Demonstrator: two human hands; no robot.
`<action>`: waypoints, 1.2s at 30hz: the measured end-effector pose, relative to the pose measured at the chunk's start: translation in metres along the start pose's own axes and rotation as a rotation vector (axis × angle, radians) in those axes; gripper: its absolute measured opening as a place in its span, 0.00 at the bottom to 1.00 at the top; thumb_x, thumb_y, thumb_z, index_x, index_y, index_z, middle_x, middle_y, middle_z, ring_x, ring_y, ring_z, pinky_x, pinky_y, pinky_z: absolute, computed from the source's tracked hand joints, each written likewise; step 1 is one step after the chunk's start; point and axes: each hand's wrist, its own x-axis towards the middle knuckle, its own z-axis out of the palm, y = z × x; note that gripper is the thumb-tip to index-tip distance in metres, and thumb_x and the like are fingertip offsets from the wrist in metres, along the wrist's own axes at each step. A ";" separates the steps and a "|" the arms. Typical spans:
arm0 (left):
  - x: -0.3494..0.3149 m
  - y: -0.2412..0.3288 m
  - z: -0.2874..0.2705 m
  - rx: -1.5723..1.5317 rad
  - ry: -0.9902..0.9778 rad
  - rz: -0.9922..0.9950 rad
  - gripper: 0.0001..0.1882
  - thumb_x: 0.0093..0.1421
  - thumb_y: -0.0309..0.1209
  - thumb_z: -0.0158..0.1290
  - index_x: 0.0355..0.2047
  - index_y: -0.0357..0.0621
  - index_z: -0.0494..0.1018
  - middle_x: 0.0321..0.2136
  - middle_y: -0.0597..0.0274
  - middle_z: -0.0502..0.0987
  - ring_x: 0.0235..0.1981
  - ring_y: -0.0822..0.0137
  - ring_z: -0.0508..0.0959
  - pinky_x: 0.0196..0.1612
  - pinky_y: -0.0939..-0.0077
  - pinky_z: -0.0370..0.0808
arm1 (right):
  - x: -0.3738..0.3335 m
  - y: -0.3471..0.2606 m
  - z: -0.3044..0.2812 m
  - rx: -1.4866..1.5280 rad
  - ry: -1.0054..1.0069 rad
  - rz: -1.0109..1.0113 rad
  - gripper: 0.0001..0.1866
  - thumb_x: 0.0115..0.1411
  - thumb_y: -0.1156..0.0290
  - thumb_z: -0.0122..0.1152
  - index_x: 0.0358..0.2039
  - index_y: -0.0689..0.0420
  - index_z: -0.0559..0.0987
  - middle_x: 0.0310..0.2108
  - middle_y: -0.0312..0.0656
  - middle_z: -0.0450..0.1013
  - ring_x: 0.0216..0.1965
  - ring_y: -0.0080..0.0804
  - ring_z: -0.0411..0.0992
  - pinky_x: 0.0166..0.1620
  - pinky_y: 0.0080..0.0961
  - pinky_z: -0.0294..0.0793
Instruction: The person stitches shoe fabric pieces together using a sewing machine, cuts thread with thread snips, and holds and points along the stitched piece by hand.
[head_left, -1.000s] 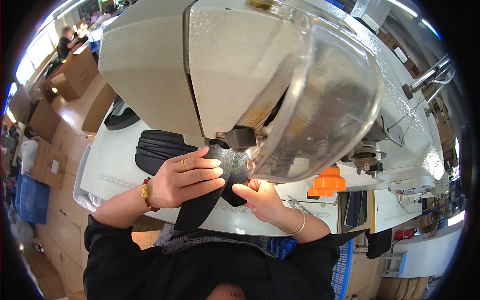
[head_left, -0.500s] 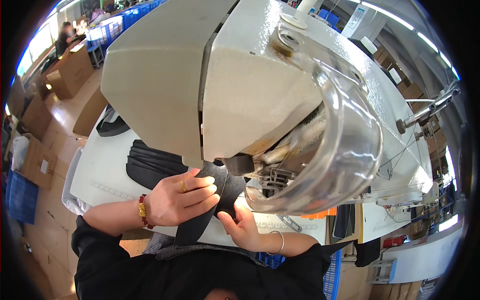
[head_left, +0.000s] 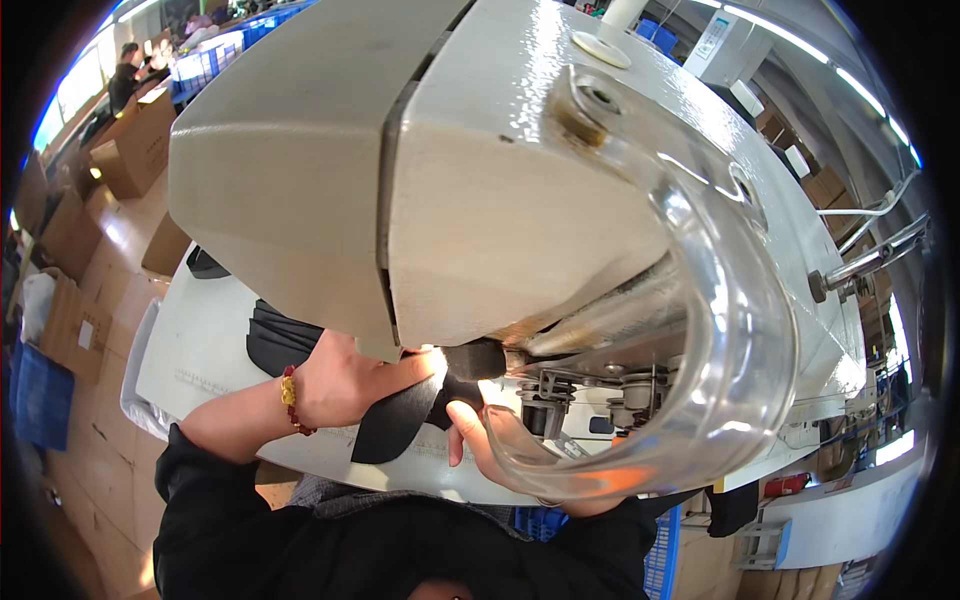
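Note:
A large off-white sewing machine head (head_left: 290,200) fills the upper middle. Under its dark presser part lies a curved black fabric piece (head_left: 392,425), its free end hanging toward me. My left hand (head_left: 345,380) comes in from the left with fingers closed on the fabric, the fingertips partly hidden by the machine head. My right hand (head_left: 482,440) pinches the fabric's right side between thumb and fingers, partly seen through a clear curved guard (head_left: 735,330). The needle itself is hidden. Beyond my left hand rests a fanned stack of black fabric pieces (head_left: 280,335).
The white machine table (head_left: 190,345) runs under the work, with a printed ruler along its near edge. Metal thread parts (head_left: 548,400) sit right of my hands behind the guard. Cardboard boxes (head_left: 135,150) stand on the floor at left; a person (head_left: 125,75) sits far left.
My view has come closer to the machine head. My left hand has moved farther under it, its fingertips now less visible. The fabric's free end is shorter toward me.

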 end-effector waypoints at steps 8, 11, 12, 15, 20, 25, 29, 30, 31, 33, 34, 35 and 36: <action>-0.003 -0.015 0.019 0.125 0.154 0.148 0.10 0.55 0.24 0.59 0.39 0.46 0.80 0.39 0.57 0.79 0.39 0.53 0.80 0.40 0.60 0.76 | 0.014 0.100 0.001 -0.591 0.302 -0.533 0.14 0.65 0.62 0.60 0.28 0.59 0.79 0.29 0.45 0.75 0.25 0.44 0.70 0.32 0.38 0.70; -0.001 -0.011 0.012 0.108 0.109 0.098 0.13 0.52 0.21 0.61 0.39 0.46 0.80 0.39 0.57 0.79 0.40 0.54 0.80 0.39 0.62 0.76 | 0.026 0.135 0.014 -1.028 0.541 -0.650 0.12 0.62 0.63 0.65 0.31 0.60 0.82 0.33 0.47 0.77 0.27 0.48 0.72 0.32 0.41 0.72; 0.000 -0.011 0.008 0.096 0.076 0.071 0.14 0.51 0.21 0.62 0.39 0.46 0.81 0.40 0.57 0.79 0.40 0.54 0.80 0.39 0.62 0.76 | 0.027 0.137 0.015 -1.109 0.588 -0.658 0.12 0.61 0.63 0.66 0.33 0.61 0.82 0.34 0.48 0.78 0.27 0.50 0.73 0.32 0.42 0.72; -0.005 -0.017 -0.008 -0.236 -0.006 0.022 0.18 0.44 0.19 0.65 0.37 0.45 0.81 0.41 0.56 0.80 0.40 0.56 0.80 0.40 0.65 0.77 | 0.021 0.116 0.004 -1.149 0.543 -0.924 0.10 0.57 0.66 0.66 0.25 0.56 0.75 0.27 0.43 0.69 0.23 0.44 0.68 0.30 0.39 0.68; -0.016 -0.044 0.011 -0.328 0.210 0.197 0.19 0.37 0.17 0.58 0.33 0.45 0.82 0.37 0.61 0.83 0.38 0.59 0.82 0.39 0.68 0.78 | 0.023 0.054 -0.012 -1.009 0.417 -1.064 0.20 0.52 0.70 0.66 0.13 0.48 0.63 0.15 0.35 0.55 0.17 0.35 0.59 0.26 0.33 0.61; -0.020 -0.056 0.033 -0.150 0.245 0.268 0.12 0.43 0.23 0.64 0.30 0.46 0.81 0.33 0.65 0.82 0.33 0.61 0.82 0.36 0.68 0.77 | 0.023 0.044 0.000 -0.695 0.379 -0.822 0.16 0.51 0.71 0.68 0.18 0.49 0.66 0.17 0.35 0.59 0.17 0.36 0.61 0.25 0.35 0.60; -0.019 -0.061 0.036 0.000 0.308 0.292 0.08 0.46 0.26 0.65 0.29 0.47 0.80 0.30 0.65 0.81 0.29 0.60 0.81 0.32 0.68 0.76 | 0.021 0.053 -0.002 -1.214 0.438 -0.919 0.09 0.57 0.70 0.67 0.29 0.53 0.73 0.24 0.37 0.68 0.24 0.35 0.69 0.31 0.34 0.70; -0.019 -0.063 0.037 0.062 0.272 0.292 0.07 0.47 0.27 0.66 0.29 0.47 0.80 0.29 0.65 0.80 0.28 0.60 0.81 0.31 0.67 0.76 | 0.016 0.054 -0.006 -1.524 0.423 -1.004 0.08 0.59 0.69 0.65 0.33 0.55 0.74 0.27 0.37 0.70 0.28 0.34 0.71 0.35 0.33 0.72; -0.020 -0.065 0.039 -0.068 0.232 0.204 0.07 0.48 0.28 0.66 0.29 0.46 0.80 0.28 0.64 0.80 0.28 0.60 0.80 0.31 0.67 0.76 | 0.012 0.055 -0.009 -1.837 0.399 -1.081 0.08 0.61 0.68 0.63 0.37 0.56 0.75 0.31 0.38 0.72 0.31 0.33 0.72 0.39 0.33 0.74; -0.021 -0.068 0.043 -0.268 0.158 0.054 0.08 0.49 0.29 0.66 0.30 0.46 0.81 0.28 0.63 0.79 0.28 0.59 0.80 0.30 0.66 0.75 | 0.003 0.058 -0.015 -2.471 0.322 -1.203 0.12 0.65 0.67 0.59 0.46 0.60 0.76 0.38 0.39 0.75 0.38 0.32 0.76 0.47 0.32 0.78; -0.021 -0.069 0.044 -0.304 0.141 0.006 0.08 0.49 0.29 0.66 0.31 0.46 0.81 0.28 0.62 0.79 0.28 0.58 0.80 0.30 0.66 0.75 | 0.002 0.060 -0.012 -2.320 0.235 -1.105 0.15 0.67 0.66 0.58 0.49 0.61 0.76 0.41 0.40 0.76 0.41 0.32 0.76 0.51 0.32 0.78; -0.022 -0.069 0.044 -0.284 0.134 -0.018 0.08 0.49 0.29 0.66 0.31 0.45 0.81 0.28 0.62 0.79 0.28 0.58 0.80 0.31 0.66 0.75 | -0.001 0.062 -0.014 -1.978 0.163 -1.012 0.18 0.68 0.65 0.56 0.53 0.62 0.75 0.44 0.41 0.76 0.44 0.32 0.77 0.54 0.31 0.78; -0.022 -0.068 0.043 -0.242 0.127 -0.004 0.09 0.49 0.29 0.66 0.32 0.45 0.81 0.29 0.62 0.79 0.29 0.58 0.80 0.31 0.66 0.75 | -0.001 0.063 -0.009 -1.180 0.070 -0.729 0.21 0.69 0.64 0.55 0.57 0.62 0.73 0.48 0.42 0.76 0.48 0.33 0.76 0.58 0.32 0.77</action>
